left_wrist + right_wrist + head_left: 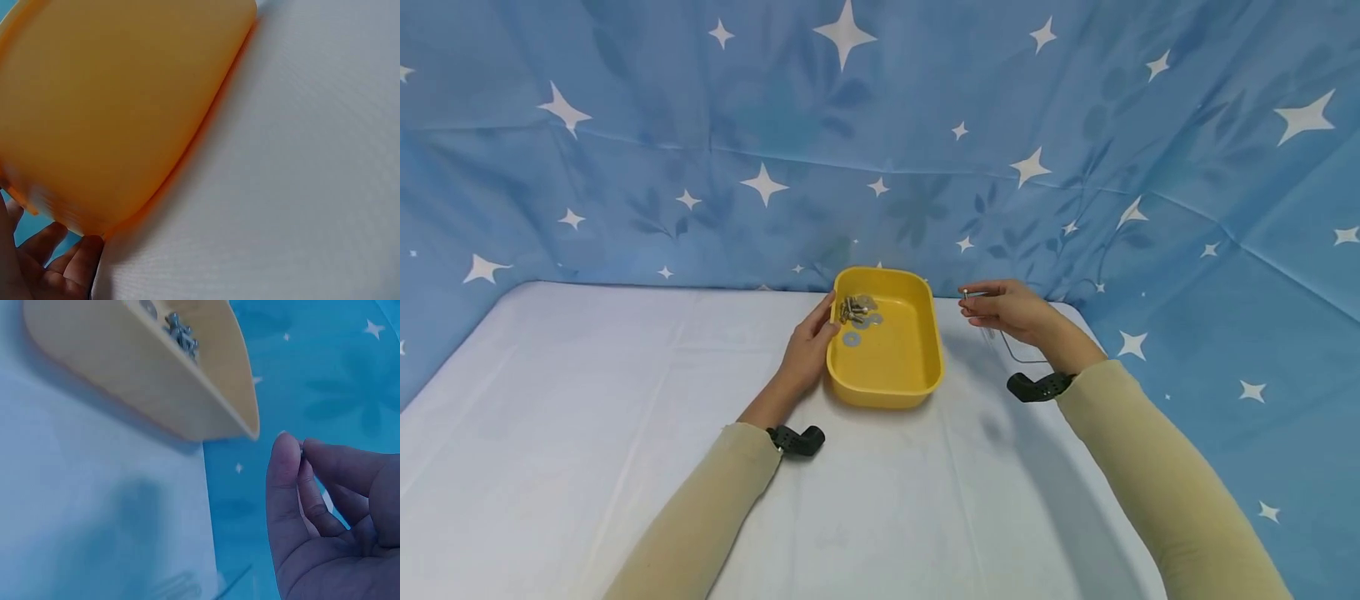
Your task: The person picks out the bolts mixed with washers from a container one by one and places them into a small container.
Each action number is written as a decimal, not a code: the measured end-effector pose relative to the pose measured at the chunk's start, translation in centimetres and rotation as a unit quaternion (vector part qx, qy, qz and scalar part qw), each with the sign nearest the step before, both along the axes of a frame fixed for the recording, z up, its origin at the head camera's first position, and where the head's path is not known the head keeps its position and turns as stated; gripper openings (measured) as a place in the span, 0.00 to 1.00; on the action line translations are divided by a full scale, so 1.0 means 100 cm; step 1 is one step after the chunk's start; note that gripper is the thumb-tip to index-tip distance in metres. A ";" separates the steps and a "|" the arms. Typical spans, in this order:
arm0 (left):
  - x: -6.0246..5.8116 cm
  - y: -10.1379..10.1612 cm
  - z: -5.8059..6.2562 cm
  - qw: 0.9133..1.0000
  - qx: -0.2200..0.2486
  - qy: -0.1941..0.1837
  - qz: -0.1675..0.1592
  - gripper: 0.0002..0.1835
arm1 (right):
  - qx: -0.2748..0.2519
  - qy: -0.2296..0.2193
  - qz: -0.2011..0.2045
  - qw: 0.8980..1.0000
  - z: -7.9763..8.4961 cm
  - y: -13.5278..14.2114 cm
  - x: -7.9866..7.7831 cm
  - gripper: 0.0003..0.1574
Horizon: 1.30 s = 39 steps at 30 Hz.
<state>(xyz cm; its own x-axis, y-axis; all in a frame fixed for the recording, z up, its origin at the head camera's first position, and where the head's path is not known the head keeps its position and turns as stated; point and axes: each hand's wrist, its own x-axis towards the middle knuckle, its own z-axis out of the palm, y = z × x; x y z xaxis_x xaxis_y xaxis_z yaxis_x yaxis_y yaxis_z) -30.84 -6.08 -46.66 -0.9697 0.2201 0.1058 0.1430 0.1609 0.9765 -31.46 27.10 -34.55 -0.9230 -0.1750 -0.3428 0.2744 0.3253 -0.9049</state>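
A yellow plastic tray (887, 367) stands on the white table, with a small heap of metal screws (853, 310) and several flat washers (852, 339) inside, toward its left. My left hand (808, 342) holds the tray's left side, thumb at the rim and fingers along the outer wall. In the left wrist view, fingertips (81, 262) lie against the wall. Raised right of the tray, my right hand (1003, 310) pinches a small metal screw (966, 293) between thumb and fingertips, its round head up. In the right wrist view the fingers mostly hide the screw.
A thin bent metal rod (1026, 361) lies on the table below my right hand, beside faint looped wire shapes (178, 587). Blue star-patterned cloth (880, 142) hangs behind the table's back edge and along the right.
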 end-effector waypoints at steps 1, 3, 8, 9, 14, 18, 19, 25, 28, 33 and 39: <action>0.000 0.000 0.001 1.000 0.002 0.000 0.000 0.31 | -0.002 -0.001 -0.006 1.000 0.001 0.003 0.000 0.32; 0.000 -0.001 0.001 1.000 0.008 0.001 0.003 0.31 | 0.000 -0.002 -0.006 1.000 0.001 0.008 0.000 0.33; 0.000 -0.001 0.000 1.000 0.004 0.005 0.006 0.31 | 0.012 -0.003 -0.013 1.000 0.003 0.023 0.001 0.35; 0.000 -0.001 0.000 1.000 0.002 0.005 0.007 0.31 | 0.008 -0.004 -0.017 1.000 0.004 0.025 0.001 0.35; 0.002 -0.002 -0.001 1.000 -0.004 0.000 0.014 0.31 | 0.005 -0.004 -0.018 1.000 -0.001 0.034 0.000 0.34; 0.000 -0.001 0.000 1.000 0.001 0.002 0.007 0.31 | 0.028 0.002 -0.025 0.999 -0.006 0.040 0.001 0.35; -0.001 -0.001 0.000 1.000 0.004 0.004 0.006 0.31 | 0.034 0.005 -0.028 0.999 -0.007 0.041 0.001 0.34; 0.000 0.000 -0.002 1.000 0.014 -0.006 0.012 0.31 | 0.064 0.005 -0.029 0.997 -0.017 0.050 -0.001 0.34; 0.001 0.001 -0.003 1.000 0.011 -0.009 0.011 0.31 | 0.098 0.002 -0.019 0.995 -0.021 0.058 -0.005 0.35; 0.002 -0.001 -0.006 1.000 0.006 -0.007 0.019 0.31 | 0.121 -0.005 -0.010 0.993 -0.025 0.067 -0.014 0.35; -0.001 -0.001 -0.001 1.000 0.013 0.003 0.014 0.31 | 0.102 -0.022 -0.030 0.994 -0.027 0.068 -0.023 0.37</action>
